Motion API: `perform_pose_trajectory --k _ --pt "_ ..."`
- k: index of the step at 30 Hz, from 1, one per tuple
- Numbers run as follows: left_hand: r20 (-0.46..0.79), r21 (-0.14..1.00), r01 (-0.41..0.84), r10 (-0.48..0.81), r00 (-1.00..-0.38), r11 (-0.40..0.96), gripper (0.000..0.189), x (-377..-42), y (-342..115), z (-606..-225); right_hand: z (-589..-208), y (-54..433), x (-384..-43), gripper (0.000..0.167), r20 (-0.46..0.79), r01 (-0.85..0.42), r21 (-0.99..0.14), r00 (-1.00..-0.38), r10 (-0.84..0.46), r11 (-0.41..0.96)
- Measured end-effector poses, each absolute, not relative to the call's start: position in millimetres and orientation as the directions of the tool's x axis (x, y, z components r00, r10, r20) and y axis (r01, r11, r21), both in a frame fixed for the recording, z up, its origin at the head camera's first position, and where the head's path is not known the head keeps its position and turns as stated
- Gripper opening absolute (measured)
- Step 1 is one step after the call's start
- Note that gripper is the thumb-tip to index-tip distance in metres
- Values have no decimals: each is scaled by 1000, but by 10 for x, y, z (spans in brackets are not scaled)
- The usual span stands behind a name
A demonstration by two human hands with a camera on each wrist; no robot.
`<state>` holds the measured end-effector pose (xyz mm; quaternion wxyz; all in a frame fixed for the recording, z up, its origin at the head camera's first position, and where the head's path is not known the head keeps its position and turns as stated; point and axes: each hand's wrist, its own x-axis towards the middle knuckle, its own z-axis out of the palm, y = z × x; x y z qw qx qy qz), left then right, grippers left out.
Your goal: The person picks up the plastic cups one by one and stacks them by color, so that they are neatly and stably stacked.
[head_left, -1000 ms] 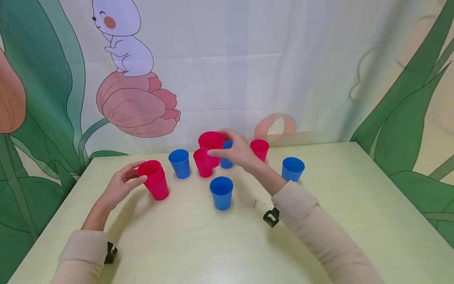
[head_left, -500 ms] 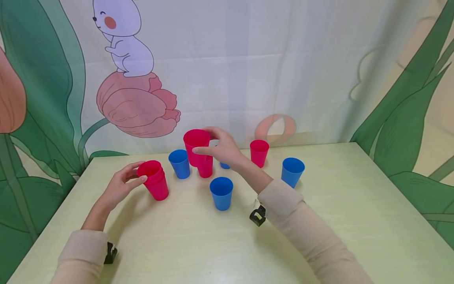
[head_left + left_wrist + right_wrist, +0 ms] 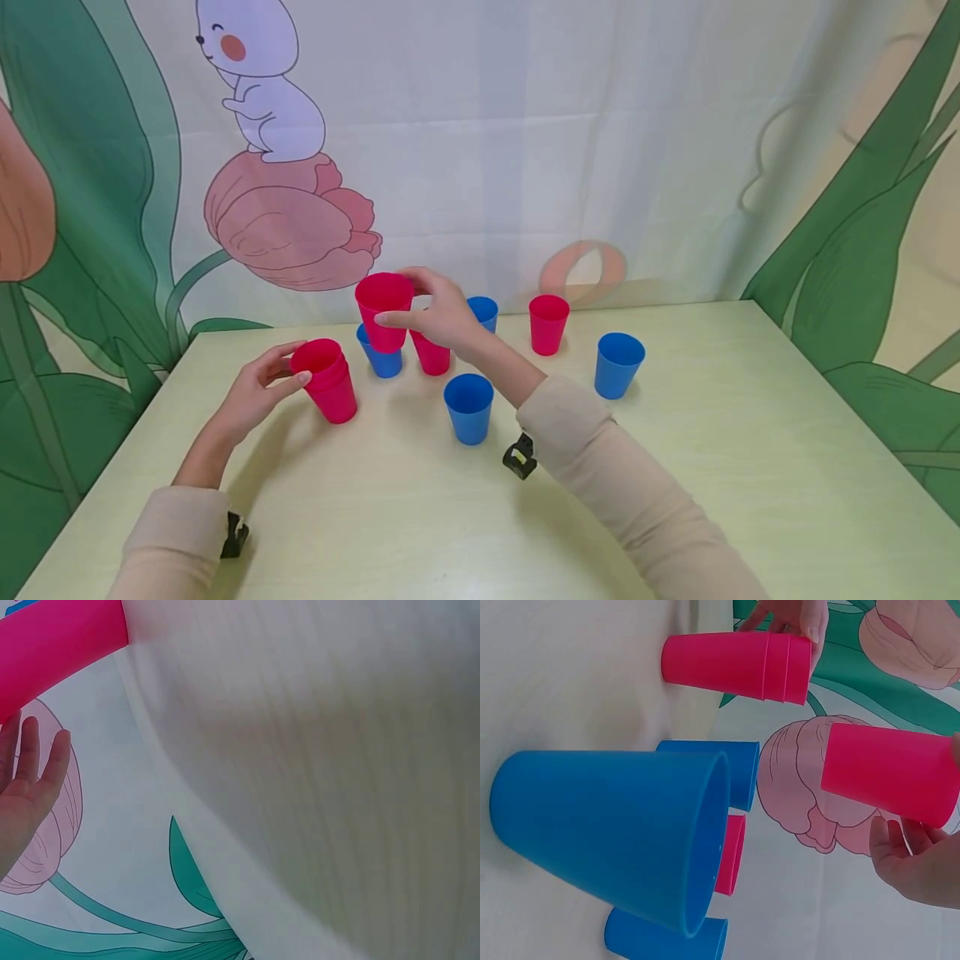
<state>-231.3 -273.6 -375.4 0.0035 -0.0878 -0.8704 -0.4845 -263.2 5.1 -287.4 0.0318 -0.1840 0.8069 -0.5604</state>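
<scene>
My left hand (image 3: pixel 251 398) holds a nested stack of red plastic cups (image 3: pixel 335 398) near the rim, upright on the table at the left. In the right wrist view the stack (image 3: pixel 714 666) shows its overlapping rims. Raised above the table, a single red cup (image 3: pixel 386 327) is pinched between thumb and fingers of my right hand (image 3: pixel 444 315), mouth up. It overlaps a blue cup (image 3: pixel 386 365) behind it in the head view. A standing red cup (image 3: pixel 433 358) is partly covered by the right hand. In the left wrist view, my left fingers (image 3: pixel 52 761) are at the red stack (image 3: pixel 64 649).
Blue cups stand at the front middle (image 3: pixel 469 417), the back (image 3: pixel 483 312) and the right (image 3: pixel 617 371). Another red cup (image 3: pixel 548 327) is at the back right. A printed curtain (image 3: pixel 465 167) hangs behind the pale table (image 3: pixel 420 517).
My right hand has carried the red cup leftward, from above the middle cups to over the left blue cup, closer to the stack. The left hand and stack have stayed put.
</scene>
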Motion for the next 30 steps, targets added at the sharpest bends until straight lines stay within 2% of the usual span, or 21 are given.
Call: perform_pose_trajectory --k 30 --pt "93 859 155 149 -984 489 69 -2296 -2740 -3776 -2845 -408 -2722 69 226 -368 -891 -867 -444 265"
